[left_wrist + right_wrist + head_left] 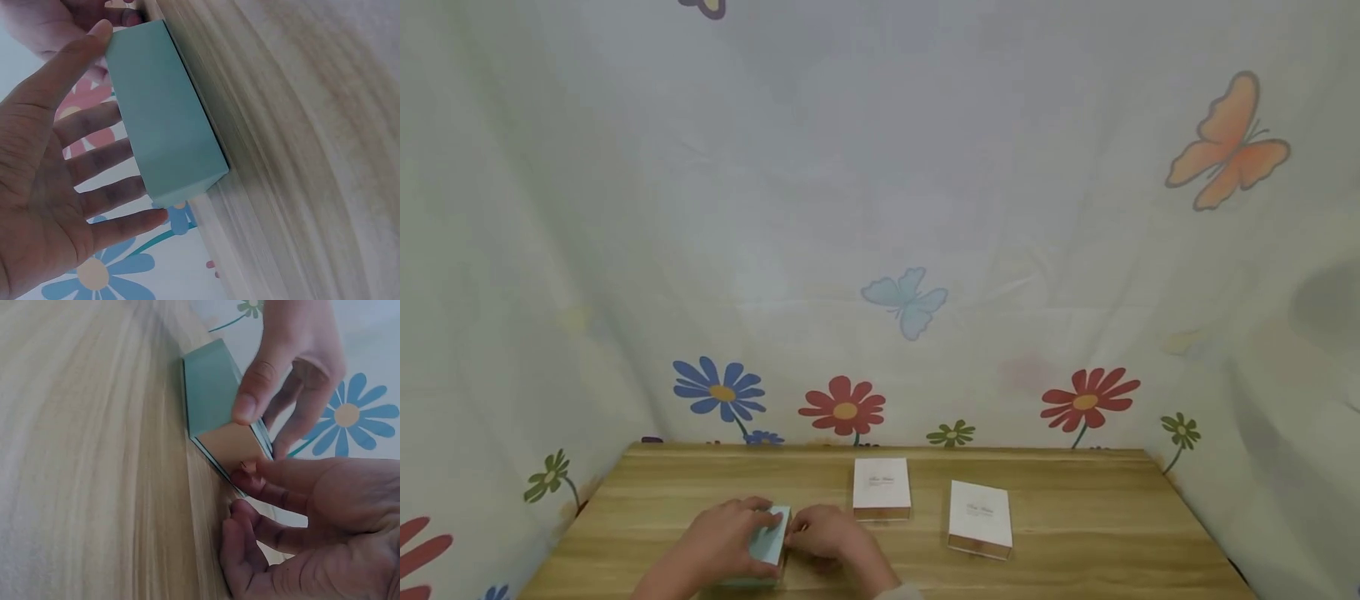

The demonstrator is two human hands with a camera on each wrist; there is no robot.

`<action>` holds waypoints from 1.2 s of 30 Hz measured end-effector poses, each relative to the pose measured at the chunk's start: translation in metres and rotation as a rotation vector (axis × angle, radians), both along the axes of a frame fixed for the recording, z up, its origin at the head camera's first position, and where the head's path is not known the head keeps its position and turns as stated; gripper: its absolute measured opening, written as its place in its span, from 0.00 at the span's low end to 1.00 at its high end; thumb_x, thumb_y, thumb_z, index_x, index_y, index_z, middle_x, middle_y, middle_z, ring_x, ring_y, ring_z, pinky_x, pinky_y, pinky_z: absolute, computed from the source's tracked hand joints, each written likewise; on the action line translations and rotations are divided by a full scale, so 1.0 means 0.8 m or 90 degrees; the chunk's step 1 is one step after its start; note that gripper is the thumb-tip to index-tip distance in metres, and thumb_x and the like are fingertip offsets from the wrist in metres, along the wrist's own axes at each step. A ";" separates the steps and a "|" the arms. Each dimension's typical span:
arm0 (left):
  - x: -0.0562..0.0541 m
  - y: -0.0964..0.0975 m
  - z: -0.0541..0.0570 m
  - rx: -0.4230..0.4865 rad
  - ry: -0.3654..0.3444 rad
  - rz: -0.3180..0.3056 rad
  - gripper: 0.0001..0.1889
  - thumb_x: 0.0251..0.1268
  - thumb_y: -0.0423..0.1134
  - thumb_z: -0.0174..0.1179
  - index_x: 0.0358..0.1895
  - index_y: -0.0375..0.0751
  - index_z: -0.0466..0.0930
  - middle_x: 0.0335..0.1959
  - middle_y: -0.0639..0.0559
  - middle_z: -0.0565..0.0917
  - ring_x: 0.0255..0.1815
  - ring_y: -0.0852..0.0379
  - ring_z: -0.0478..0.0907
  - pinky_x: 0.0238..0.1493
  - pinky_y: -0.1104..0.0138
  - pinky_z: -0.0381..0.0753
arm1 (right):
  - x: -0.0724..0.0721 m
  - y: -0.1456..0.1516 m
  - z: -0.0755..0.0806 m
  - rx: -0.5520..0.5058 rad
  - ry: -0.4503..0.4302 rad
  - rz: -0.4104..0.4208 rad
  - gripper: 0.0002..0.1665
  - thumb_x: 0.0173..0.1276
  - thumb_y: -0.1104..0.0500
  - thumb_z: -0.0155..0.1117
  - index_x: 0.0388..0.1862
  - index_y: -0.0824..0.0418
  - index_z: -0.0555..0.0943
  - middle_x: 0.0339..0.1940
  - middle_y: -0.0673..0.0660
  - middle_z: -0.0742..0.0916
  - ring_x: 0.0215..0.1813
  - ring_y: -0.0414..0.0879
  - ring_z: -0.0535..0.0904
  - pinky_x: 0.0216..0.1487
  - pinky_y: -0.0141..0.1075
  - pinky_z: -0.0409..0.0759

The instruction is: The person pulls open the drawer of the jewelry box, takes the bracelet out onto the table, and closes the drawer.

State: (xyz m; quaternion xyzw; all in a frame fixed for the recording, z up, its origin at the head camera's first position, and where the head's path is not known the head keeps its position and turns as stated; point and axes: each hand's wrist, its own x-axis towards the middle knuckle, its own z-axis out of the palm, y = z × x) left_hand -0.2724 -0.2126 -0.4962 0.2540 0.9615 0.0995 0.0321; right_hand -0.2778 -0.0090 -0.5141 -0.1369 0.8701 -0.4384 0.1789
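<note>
A pale green box point(767, 543) lies on the table at the front left, with a tan end panel point(224, 445) facing right. My left hand point(718, 546) holds it from above, thumb on the near edge and fingers over the far side. In the left wrist view, the box's plain green long side point(165, 112) shows between thumb and fingers. At the tan end, my right hand point(833, 535) has its thumb and forefinger pinched together on a small tab, mostly hidden by the fingertips. Its other fingers are curled near the tabletop.
Two white boxes with small print and brownish sides, one point(880, 485) at the middle and one point(979, 512) farther right, lie on the wooden table point(1090, 533). Behind the table hangs a white curtain point(962, 208) printed with flowers and butterflies.
</note>
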 end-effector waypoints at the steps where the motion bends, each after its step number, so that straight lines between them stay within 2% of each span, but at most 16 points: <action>1: 0.000 0.000 0.000 -0.001 0.001 -0.001 0.40 0.41 0.71 0.75 0.56 0.47 0.87 0.59 0.43 0.82 0.52 0.42 0.81 0.44 0.45 0.81 | 0.001 -0.001 0.000 0.016 0.020 0.005 0.07 0.70 0.55 0.69 0.32 0.54 0.85 0.26 0.45 0.81 0.21 0.42 0.74 0.20 0.35 0.75; 4: -0.001 0.001 0.000 -0.007 0.006 -0.003 0.40 0.41 0.71 0.75 0.55 0.47 0.87 0.58 0.43 0.82 0.50 0.44 0.81 0.43 0.48 0.82 | 0.003 -0.004 0.001 0.050 0.062 0.020 0.07 0.69 0.56 0.69 0.30 0.56 0.85 0.24 0.44 0.82 0.17 0.40 0.70 0.18 0.31 0.67; 7: -0.001 0.001 -0.001 -0.007 0.009 -0.005 0.40 0.41 0.71 0.75 0.55 0.47 0.87 0.58 0.44 0.82 0.50 0.44 0.81 0.41 0.50 0.82 | 0.004 -0.005 0.003 0.065 0.077 0.034 0.08 0.69 0.58 0.68 0.30 0.58 0.85 0.23 0.46 0.82 0.17 0.40 0.67 0.18 0.31 0.63; 13: -0.001 0.001 0.001 -0.002 0.013 -0.005 0.40 0.40 0.69 0.76 0.54 0.45 0.88 0.57 0.43 0.82 0.48 0.45 0.81 0.40 0.49 0.82 | 0.002 -0.007 0.002 0.087 0.121 0.045 0.08 0.67 0.64 0.66 0.27 0.59 0.84 0.22 0.46 0.81 0.21 0.39 0.68 0.23 0.30 0.64; 15: -0.002 0.002 0.002 -0.002 0.013 -0.001 0.39 0.40 0.69 0.77 0.53 0.44 0.88 0.57 0.43 0.82 0.47 0.45 0.81 0.41 0.49 0.82 | 0.002 -0.007 0.000 0.077 0.120 0.034 0.09 0.67 0.65 0.63 0.26 0.58 0.84 0.22 0.46 0.80 0.21 0.39 0.68 0.22 0.30 0.64; 20: -0.001 0.003 0.002 0.005 -0.008 0.009 0.39 0.40 0.68 0.77 0.54 0.45 0.88 0.57 0.42 0.81 0.48 0.45 0.80 0.43 0.46 0.81 | 0.003 -0.003 0.000 0.042 0.054 -0.016 0.09 0.70 0.58 0.64 0.28 0.57 0.82 0.22 0.48 0.79 0.21 0.41 0.72 0.21 0.33 0.70; 23: 0.003 0.003 -0.001 0.003 -0.016 0.008 0.39 0.40 0.68 0.77 0.54 0.45 0.88 0.57 0.42 0.82 0.48 0.45 0.80 0.43 0.47 0.81 | 0.005 -0.003 -0.001 0.033 0.018 -0.020 0.11 0.71 0.53 0.66 0.30 0.56 0.81 0.23 0.49 0.80 0.23 0.43 0.75 0.23 0.35 0.75; 31: 0.007 0.004 -0.003 -0.006 -0.027 0.027 0.39 0.40 0.68 0.77 0.54 0.46 0.88 0.57 0.43 0.82 0.49 0.45 0.80 0.48 0.45 0.81 | -0.003 -0.001 0.009 -0.026 -0.137 0.020 0.07 0.70 0.56 0.65 0.35 0.59 0.82 0.31 0.55 0.85 0.31 0.48 0.81 0.30 0.43 0.83; 34: 0.005 0.005 0.000 -0.003 -0.005 0.025 0.38 0.39 0.68 0.77 0.53 0.47 0.88 0.57 0.44 0.82 0.49 0.44 0.80 0.48 0.45 0.81 | -0.011 0.001 0.016 -0.023 -0.157 0.047 0.08 0.72 0.56 0.65 0.37 0.59 0.82 0.33 0.56 0.86 0.33 0.49 0.82 0.34 0.46 0.85; 36: 0.004 0.006 0.002 -0.002 0.007 0.020 0.38 0.39 0.68 0.78 0.53 0.47 0.89 0.56 0.44 0.82 0.49 0.43 0.81 0.47 0.45 0.81 | -0.015 0.001 0.019 -0.010 -0.149 0.072 0.10 0.73 0.54 0.64 0.37 0.61 0.82 0.32 0.56 0.86 0.33 0.49 0.82 0.35 0.46 0.85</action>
